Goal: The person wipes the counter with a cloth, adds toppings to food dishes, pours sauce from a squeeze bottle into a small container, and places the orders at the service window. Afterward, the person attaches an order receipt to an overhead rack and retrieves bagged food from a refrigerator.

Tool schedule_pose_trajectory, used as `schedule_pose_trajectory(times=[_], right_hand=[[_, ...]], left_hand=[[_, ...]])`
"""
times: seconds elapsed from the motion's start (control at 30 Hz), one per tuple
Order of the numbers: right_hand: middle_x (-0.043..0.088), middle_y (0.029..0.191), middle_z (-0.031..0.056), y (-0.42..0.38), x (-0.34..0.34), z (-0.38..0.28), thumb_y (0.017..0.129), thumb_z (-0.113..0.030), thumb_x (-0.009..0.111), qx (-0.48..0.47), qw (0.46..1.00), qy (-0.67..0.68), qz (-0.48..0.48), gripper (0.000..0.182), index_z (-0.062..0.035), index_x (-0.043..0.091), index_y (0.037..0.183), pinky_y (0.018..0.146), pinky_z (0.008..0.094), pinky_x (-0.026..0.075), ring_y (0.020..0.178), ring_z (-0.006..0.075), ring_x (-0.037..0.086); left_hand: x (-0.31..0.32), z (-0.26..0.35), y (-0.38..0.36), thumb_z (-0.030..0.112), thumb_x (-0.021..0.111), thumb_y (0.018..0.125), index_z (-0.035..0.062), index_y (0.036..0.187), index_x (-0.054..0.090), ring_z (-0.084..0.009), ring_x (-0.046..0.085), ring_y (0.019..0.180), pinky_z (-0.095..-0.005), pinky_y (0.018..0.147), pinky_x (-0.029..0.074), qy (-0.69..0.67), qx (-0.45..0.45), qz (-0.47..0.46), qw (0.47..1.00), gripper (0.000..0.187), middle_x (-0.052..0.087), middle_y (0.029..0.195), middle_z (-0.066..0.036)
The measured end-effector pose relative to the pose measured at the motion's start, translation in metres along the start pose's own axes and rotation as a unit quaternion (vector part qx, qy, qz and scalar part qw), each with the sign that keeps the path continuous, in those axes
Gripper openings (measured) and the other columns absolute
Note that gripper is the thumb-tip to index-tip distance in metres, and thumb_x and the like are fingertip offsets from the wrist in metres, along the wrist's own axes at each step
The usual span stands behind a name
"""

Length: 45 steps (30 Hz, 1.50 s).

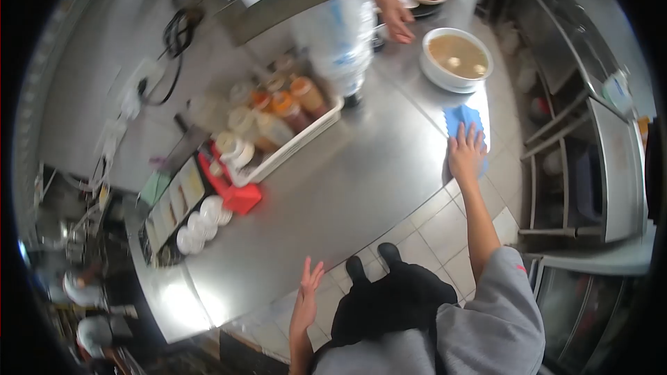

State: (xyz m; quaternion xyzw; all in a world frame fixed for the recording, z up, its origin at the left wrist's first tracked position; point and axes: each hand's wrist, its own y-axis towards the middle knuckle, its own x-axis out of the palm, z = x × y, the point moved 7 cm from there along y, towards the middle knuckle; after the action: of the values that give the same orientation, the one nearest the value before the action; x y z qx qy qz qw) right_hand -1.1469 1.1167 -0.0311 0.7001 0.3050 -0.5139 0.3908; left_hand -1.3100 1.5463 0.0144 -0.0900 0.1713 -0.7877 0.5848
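Observation:
My right hand (466,151) lies flat with spread fingers on a blue cloth (461,117), at the right edge of the steel counter (347,173). Just beyond the cloth stands a large white bowl (431,73) of brown broth with pale round pieces floating in it. My left hand (306,294) hangs in the air near the counter's front edge, fingers stretched out and nothing in it.
A white basket (295,144) holds several sauce bottles. Left of it are a red box (242,198), stacked white lids (196,229) and a tray of utensils (174,205). Across the counter, another person's hand (396,19) is near the bowl. Steel shelves (566,167) stand at right.

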Motion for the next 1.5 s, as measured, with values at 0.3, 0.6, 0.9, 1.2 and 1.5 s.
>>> schedule_pose_trajectory(times=[0.3,0.6,0.9,1.2,1.5], right_hand=[[0.037,0.134,0.0155,-0.196,-0.033,-0.225,0.083,-0.03,0.053,-0.385,0.882,0.258,-0.089,0.047,-0.0085,0.046,0.125,0.1,0.0487,0.027,0.126,0.0338,0.031],[0.057,0.095,0.0099,-0.135,-0.011,-0.254,0.077,-0.016,0.064,-0.307,0.866,0.372,-0.133,0.024,-0.0057,0.056,0.098,0.069,0.0339,0.043,0.084,0.023,0.054],[0.062,0.091,0.0052,-0.092,-0.161,-0.279,0.084,-0.016,0.061,-0.24,0.629,0.647,-0.357,0.037,-0.0001,0.048,0.114,0.07,0.0248,0.046,0.081,0.0107,0.057],[0.064,0.084,0.0051,-0.075,-0.17,-0.312,0.081,-0.007,0.061,-0.31,0.727,0.52,-0.323,0.023,0.0016,0.061,0.103,0.071,0.0228,0.046,0.078,0.0086,0.057],[0.063,0.08,0.0126,-0.029,-0.214,-0.309,0.076,-0.001,0.052,-0.384,0.78,0.472,-0.143,0.023,-0.0051,0.063,0.096,0.068,0.0315,0.047,0.072,0.0259,0.06]], left_hand=[[-0.04,-0.005,0.068,0.027,0.045,0.093,0.0027,0.126,0.043,-0.0124,0.06,0.072,-0.0256,0.067,0.047,0.166,0.001,0.149,0.975,0.041,0.061,0.093,-0.011],[-0.056,0.012,0.155,0.017,0.061,0.084,0.0004,0.093,0.05,-0.0093,0.054,0.061,-0.0245,0.054,0.043,0.197,0.116,0.136,0.964,0.022,0.059,0.074,-0.005],[-0.071,0.155,0.086,0.012,0.06,0.085,0.0054,0.098,0.042,-0.0057,0.053,0.072,-0.0204,0.063,0.042,-0.06,0.287,0.029,0.956,0.023,0.058,0.081,-0.003],[-0.109,0.18,0.082,0.005,0.065,0.08,0.0046,0.096,0.047,-0.005,0.052,0.072,-0.0185,0.062,0.041,0.048,0.27,0.055,0.96,0.024,0.056,0.078,0.0],[-0.125,0.214,0.093,0.005,0.059,0.083,0.0031,0.101,0.056,-0.0099,0.054,0.072,-0.0235,0.065,0.042,0.155,0.298,0.182,0.924,0.019,0.059,0.082,-0.007]])
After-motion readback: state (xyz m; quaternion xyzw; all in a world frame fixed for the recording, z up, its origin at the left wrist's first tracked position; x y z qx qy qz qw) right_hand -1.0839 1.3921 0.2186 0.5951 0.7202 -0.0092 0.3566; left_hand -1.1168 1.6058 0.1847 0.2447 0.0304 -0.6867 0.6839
